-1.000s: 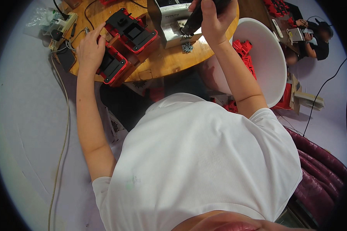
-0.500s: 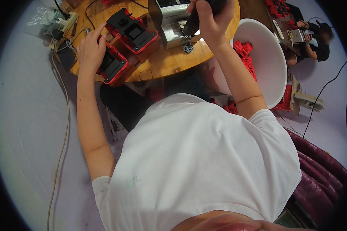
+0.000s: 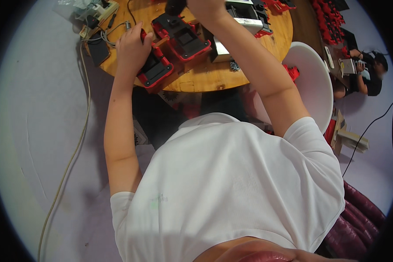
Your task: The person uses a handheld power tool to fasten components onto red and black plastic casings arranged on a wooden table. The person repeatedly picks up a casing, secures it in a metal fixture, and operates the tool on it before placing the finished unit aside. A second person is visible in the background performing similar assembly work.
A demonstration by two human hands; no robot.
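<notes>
My left hand (image 3: 134,49) grips the far left end of a red-and-black plastic housing (image 3: 155,70), its thumb and fingers on either side of a red edge. A second red-and-black housing (image 3: 185,41) lies just to the right, and both rest in a brown wooden holder (image 3: 177,72). At the top edge, my right hand (image 3: 208,9) is closed round a dark electric screwdriver (image 3: 175,7), which stands over the far end of the second housing. The picture's edge cuts off part of that hand and the tool.
A metal box (image 3: 249,19) and a small pile of screws (image 3: 234,66) are right of the holder on the round wooden table (image 3: 214,81). Beside it stands a white tub (image 3: 312,83) with red parts. Cables and a power strip (image 3: 101,15) lie left; another person (image 3: 371,74) sits far right.
My right hand has swung left with the screwdriver, from the metal box to over the second housing. My left hand stays on the first housing. The whole view has shifted.
</notes>
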